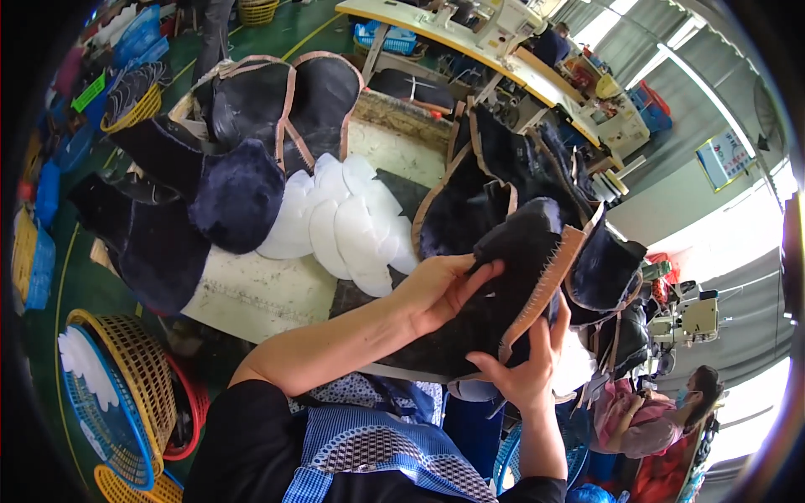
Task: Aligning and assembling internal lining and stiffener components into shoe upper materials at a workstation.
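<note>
Both my hands hold a black, fleecy boot upper [521,251] with a tan, zigzag-stitched edge band, tilted over the front of the workbench. My left hand [444,289] grips its left side with bent fingers. Lower down, my right hand [530,365] clasps the other end near the stitched band; some of its fingers pass behind the piece. Just left of the upper, white, flat, rounded pads [352,222] lie overlapped on the bench. More dark uppers with tan edging [470,210] are heaped beyond my hands.
Other dark uppers [239,197] cover the left of the workbench [260,289]. Baskets [134,394] stand at the lower left. A long table with sewing machines [511,29] runs behind. To the right are a masked person [641,419] and another machine [696,320].
</note>
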`<state>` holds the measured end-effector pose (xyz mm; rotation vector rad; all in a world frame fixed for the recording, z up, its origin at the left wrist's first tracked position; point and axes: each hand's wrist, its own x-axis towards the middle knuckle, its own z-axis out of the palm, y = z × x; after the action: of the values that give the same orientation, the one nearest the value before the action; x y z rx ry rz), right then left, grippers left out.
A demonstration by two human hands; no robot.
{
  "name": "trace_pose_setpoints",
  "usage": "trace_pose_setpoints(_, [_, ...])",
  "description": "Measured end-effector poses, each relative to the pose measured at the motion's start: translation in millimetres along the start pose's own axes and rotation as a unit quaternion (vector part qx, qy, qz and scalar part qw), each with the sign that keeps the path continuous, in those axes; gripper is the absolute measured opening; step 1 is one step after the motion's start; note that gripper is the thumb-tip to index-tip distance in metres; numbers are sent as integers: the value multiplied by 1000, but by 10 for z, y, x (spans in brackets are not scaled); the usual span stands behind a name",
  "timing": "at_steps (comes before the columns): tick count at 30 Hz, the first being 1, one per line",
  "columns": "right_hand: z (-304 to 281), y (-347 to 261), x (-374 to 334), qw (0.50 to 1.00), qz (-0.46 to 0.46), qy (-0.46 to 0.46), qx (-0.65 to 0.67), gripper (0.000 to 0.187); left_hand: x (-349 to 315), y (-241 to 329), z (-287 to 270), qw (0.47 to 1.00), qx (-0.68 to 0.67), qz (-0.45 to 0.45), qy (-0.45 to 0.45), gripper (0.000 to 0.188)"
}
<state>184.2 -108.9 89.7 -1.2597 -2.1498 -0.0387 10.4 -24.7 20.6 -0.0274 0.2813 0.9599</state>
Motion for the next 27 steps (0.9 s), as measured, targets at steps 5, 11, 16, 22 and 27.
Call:
trace_pose_setpoints(5, [-198,289,-4,993,35,50,102,21,34,84,96,976,157,61,-142,31])
trace_pose_setpoints(11, [-438,659,-156,942,161,43,292,29,141,-96,199,760,532,334,-167,13])
trace_pose_setpoints(16, [-391,761,-274,933,140,89,319,35,165,-243,146,911,282,103,-281,23])
trace_pose_setpoints(22, [-306,750,-345,923,139,112,339,38,143,-277,58,942,159,-26,-294,40])
trace_pose_setpoints(27, [-332,704,-407,937,120,67,322,32,35,-17,409,816,461,149,-317,56])
